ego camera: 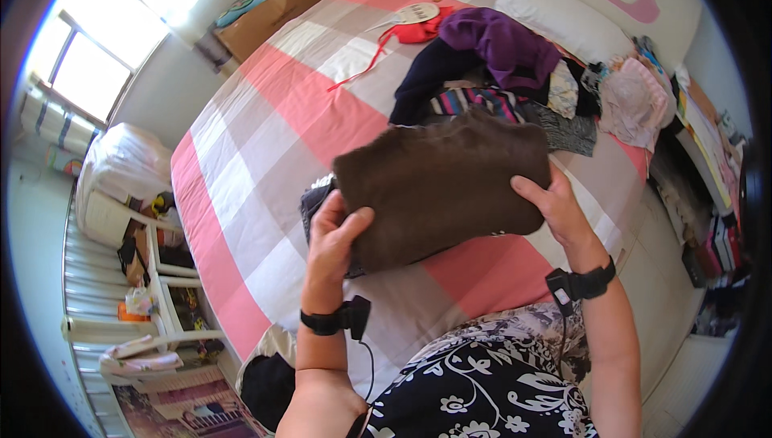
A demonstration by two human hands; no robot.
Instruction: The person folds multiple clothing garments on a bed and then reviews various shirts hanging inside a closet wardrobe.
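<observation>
A dark brown folded garment (pixel 446 190) is stretched between my two hands above the bed. My left hand (pixel 338 227) grips its left edge, thumb on top. The right edge is pinched by my right hand (pixel 552 203), its thumb on the front face. Behind the left end, a darker patterned cloth (pixel 312 199) with a white trim shows; how it is joined to or lies against the brown one is hidden. Just past the garment lies a heap of clothes, with a purple garment (pixel 500 46), a navy one (pixel 425 79), a striped one (pixel 476 102) and a grey one (pixel 567 130).
The bed has a checked sheet (pixel 253 178). On it lie a red cloth (pixel 416 32), a hand fan (pixel 416 14), a white pillow (pixel 567 19) and a pale pink bra (pixel 633 103). A cardboard box (pixel 274 15) stands beyond the left edge; a white chair (pixel 163 257) is at left.
</observation>
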